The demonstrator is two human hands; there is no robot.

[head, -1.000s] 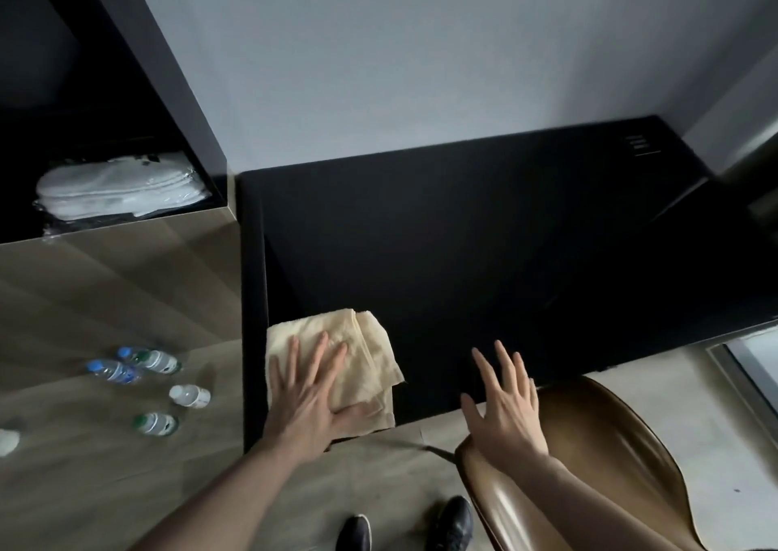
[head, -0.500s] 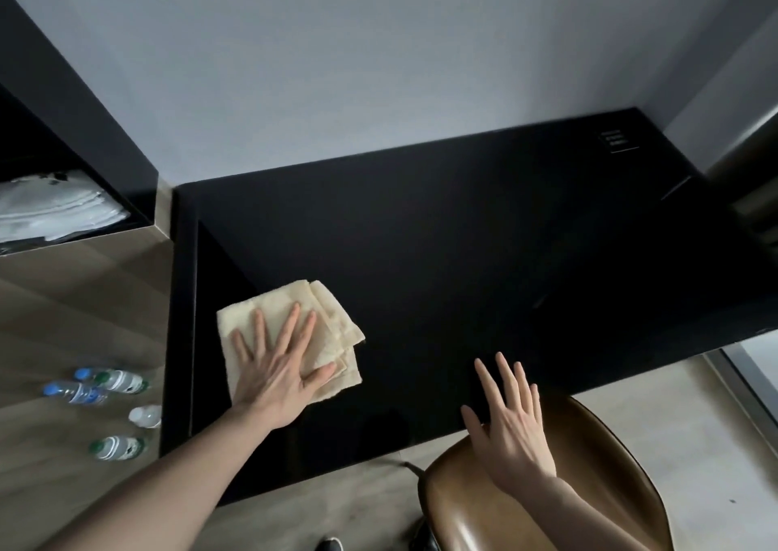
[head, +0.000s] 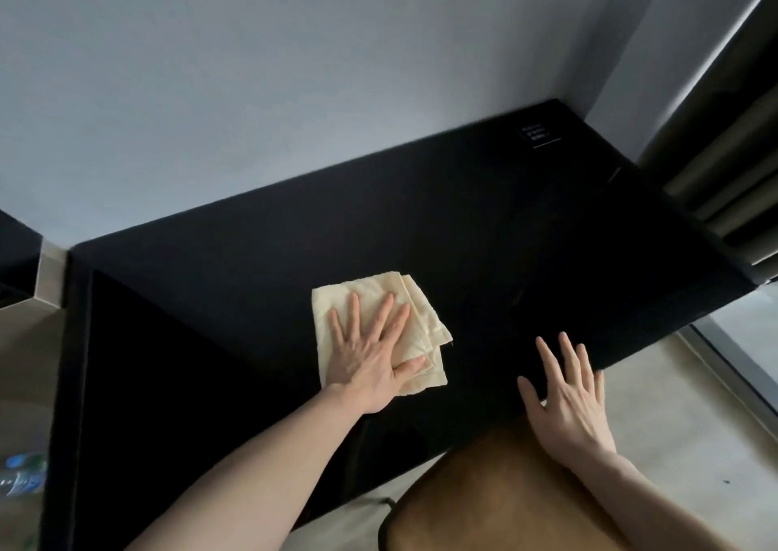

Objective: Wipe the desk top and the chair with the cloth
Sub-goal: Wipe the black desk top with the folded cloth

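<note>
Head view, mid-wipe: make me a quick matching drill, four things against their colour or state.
Things:
1. cloth
2. desk top
3. chair
4. right hand

States:
A. brown, glossy
B. black
C. cream, folded, pressed flat under the left hand
D. fingers spread, holding nothing

Pairs: 1-C, 2-B, 3-A, 4-D

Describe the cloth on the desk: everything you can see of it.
The cloth is pale cream, soft-looking fabric, folded into a rough square of several layers whose edges fan out along its right side. It lies flat on the black desk top, nearer the front edge than the wall. The left hand presses on it with fingers spread and straight, covering its lower left part. Nothing else touches it; the right hand is apart, to its right.
</note>
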